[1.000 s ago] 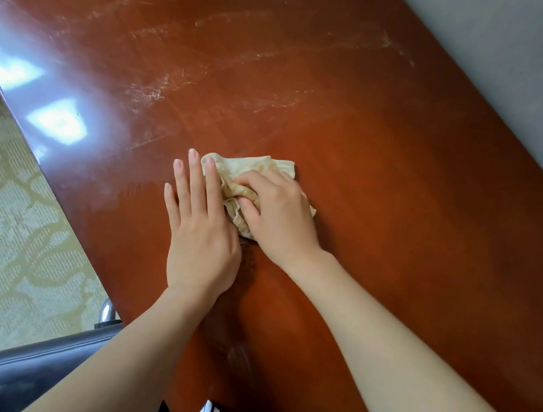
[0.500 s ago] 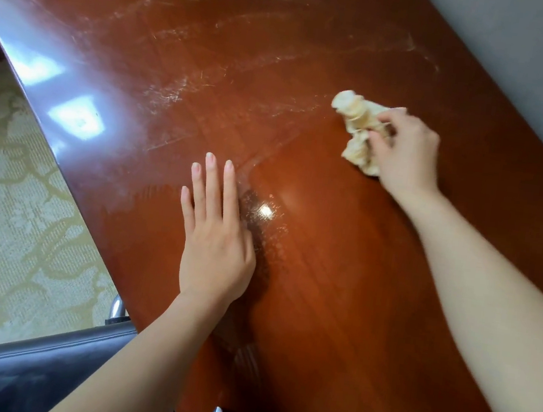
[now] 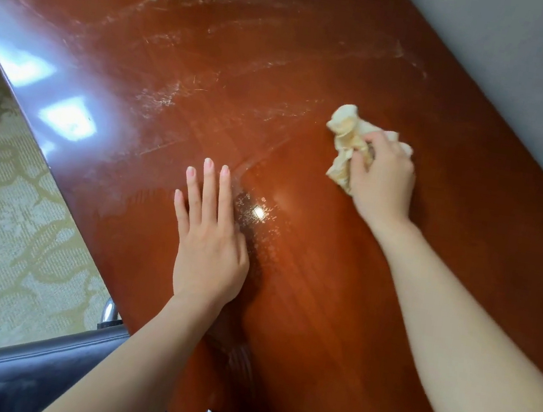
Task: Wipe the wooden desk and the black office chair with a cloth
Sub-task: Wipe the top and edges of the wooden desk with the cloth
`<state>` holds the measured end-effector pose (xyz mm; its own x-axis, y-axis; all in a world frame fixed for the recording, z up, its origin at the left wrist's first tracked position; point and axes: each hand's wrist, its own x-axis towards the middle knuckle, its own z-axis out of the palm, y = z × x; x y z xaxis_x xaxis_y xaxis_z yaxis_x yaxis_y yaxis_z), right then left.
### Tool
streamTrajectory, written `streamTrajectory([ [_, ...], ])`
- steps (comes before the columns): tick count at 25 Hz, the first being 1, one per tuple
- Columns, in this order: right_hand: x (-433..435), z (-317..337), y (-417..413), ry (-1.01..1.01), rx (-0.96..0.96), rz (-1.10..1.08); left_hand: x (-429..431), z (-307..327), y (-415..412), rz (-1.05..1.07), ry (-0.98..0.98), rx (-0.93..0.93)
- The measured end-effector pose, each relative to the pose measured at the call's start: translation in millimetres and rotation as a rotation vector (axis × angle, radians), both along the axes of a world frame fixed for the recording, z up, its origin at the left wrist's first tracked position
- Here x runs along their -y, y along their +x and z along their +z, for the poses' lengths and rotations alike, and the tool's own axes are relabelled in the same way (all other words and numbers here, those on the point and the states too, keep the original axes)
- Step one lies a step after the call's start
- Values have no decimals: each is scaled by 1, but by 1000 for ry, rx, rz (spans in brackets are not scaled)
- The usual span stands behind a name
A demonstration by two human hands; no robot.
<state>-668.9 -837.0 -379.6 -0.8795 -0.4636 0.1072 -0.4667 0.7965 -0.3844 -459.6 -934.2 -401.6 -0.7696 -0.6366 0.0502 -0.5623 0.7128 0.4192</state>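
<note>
Right hand [image 3: 383,175] grips the bunched cloth [image 3: 348,140] near the wooden desk [image 3: 334,318] wall-side edge; left hand [image 3: 209,232] lies flat, fingers straight. Spread the cloth, overlap strokes toward the dusty far end, probably unwiped.

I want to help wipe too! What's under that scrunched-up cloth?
The cloth lies on the wooden desk, with the right hand gripping it from above. The patch of desk right beneath is covered, so whether it is dusty or clean cannot be seen.
</note>
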Motion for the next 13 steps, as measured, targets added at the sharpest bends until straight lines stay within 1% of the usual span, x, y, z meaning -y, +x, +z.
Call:
streamTrajectory([
  [3,-3,2,51,-43,83,307,-1,1,-2,2,-5,10],
  [6,-22,4,96,-48,151,530,-1,0,-2,3,-21,30],
  [8,-38,4,112,-47,201,621,0,-1,-1,6,-33,36],
  [10,-48,3,114,-44,201,673,0,-1,0,0,-34,18],
  [13,-50,3,106,-25,171,752,2,3,3,-7,47,-47],
])
